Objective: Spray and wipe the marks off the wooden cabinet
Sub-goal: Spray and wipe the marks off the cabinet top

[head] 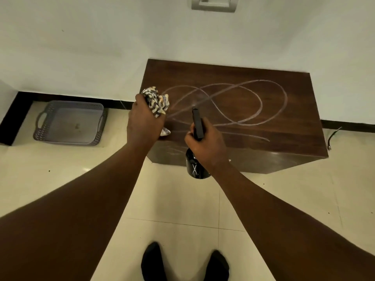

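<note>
Hands [145, 120] [205, 147] — over marked cabinet [284, 110]

Both bare forearms reached forward and slightly inward from the bottom corners. The left hand [145, 120] was clenched into a fist, knuckles up, closed around a cloth [157, 102]. The right hand [205, 144] was wrapped around a spray bottle [197, 157], wrist bent slightly downward.

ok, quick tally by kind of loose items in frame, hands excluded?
Spray bottle, black, in the right hand: 1
Cloth, patterned, bunched in the left hand: 1
Cabinet, dark wood with white scrawl marks: 1
Basket tray, grey, on the floor: 1
Total: 4
</note>
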{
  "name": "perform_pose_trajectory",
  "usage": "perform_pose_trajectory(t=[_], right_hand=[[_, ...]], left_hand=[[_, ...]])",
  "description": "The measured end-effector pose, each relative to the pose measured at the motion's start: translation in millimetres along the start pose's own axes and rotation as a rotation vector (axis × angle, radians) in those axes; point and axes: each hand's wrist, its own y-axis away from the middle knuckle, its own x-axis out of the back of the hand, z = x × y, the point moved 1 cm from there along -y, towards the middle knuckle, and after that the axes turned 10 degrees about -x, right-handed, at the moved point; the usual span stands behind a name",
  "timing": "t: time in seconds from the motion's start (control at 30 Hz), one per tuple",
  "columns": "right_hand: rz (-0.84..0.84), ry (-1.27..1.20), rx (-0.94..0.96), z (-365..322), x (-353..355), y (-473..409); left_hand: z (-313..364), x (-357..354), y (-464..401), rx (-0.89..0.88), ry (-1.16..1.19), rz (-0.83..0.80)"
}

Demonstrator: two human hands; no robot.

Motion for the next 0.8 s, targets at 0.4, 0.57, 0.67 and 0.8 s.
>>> perform_pose_trajectory(t=[0.4, 0.57, 0.67, 0.8], right_hand=[[-0.007, 0.033, -0.09, 29.4, 9.6, 12.6], [0.121, 0.029, -0.163, 50.9, 40.3, 7.3], [0.153, 0.13, -0.206, 65.9, 61.9, 7.7], [0.247, 0.128, -0.275, 86.3, 92.4, 13.7]], left_hand=[[8.6, -1.2, 1.8, -0.004, -0.038, -0.027], [21.4, -14.7, 6.8, -0.03, -0.013, -0.058], [31.1, -24.4, 10.4, -0.062, -0.031, -0.068], [46.3, -40.1, 14.9, -0.093, 0.0, -0.093]])
